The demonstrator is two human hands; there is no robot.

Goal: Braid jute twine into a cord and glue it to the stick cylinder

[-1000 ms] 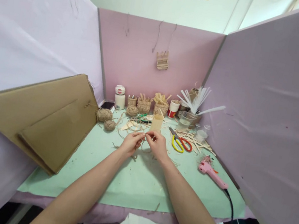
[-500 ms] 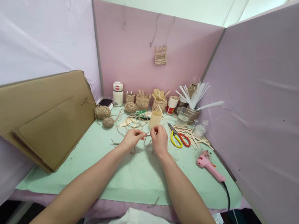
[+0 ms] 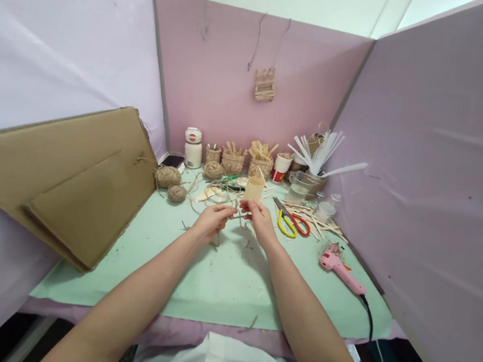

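My left hand (image 3: 212, 221) pinches a piece of brown twine (image 3: 238, 217) above the middle of the table. Close beside it, my right hand (image 3: 258, 218) has its thumb and fingers closed on the same twine. Loose ends of it hang below the fingers. Just beyond my hands stands a small pale wooden-stick piece (image 3: 253, 189), upright. Scissors (image 3: 289, 220) with one yellow and one red handle lie to the right of my right hand. Two balls of twine (image 3: 168, 177) rest at the left, and a further ball (image 3: 213, 170) sits behind.
A pink glue gun (image 3: 341, 273) with a cord lies at the right. Wooden strips (image 3: 321, 219) are scattered behind the scissors. Stick-filled baskets (image 3: 232, 161), a white bottle (image 3: 193, 149) and a paper cup (image 3: 281, 168) line the back. Cardboard (image 3: 64, 188) leans at left.
The fingers of my right hand have opened out somewhat and shifted on the twine. My hands stay close together. The whole view has tilted slightly downward.
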